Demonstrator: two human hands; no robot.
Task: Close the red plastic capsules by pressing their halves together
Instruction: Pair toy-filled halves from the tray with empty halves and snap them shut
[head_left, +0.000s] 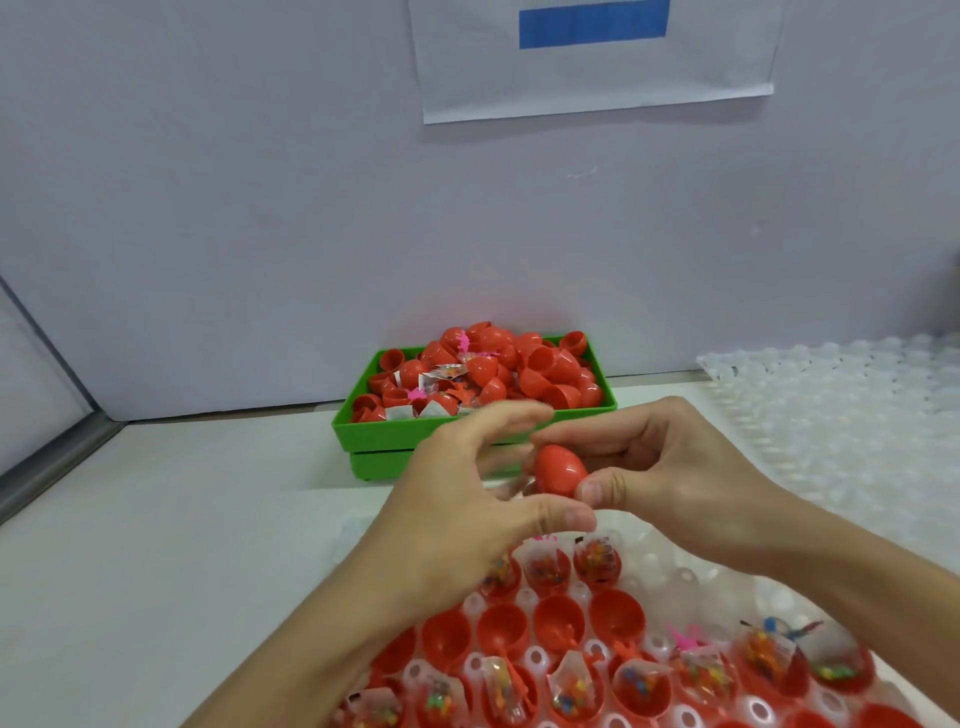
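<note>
A red egg-shaped capsule is held in mid-air between both hands, its halves together. My right hand pinches it from the right with thumb and fingers. My left hand is at its left, thumb below it and fingers curled above, slightly blurred. Below the hands, a clear plastic holder tray carries several open red capsule halves, some holding small toy packets.
A green bin heaped with red capsule halves and packets stands at the back against the pale wall. Another clear holder tray lies at the right. A white table surface extends to the left.
</note>
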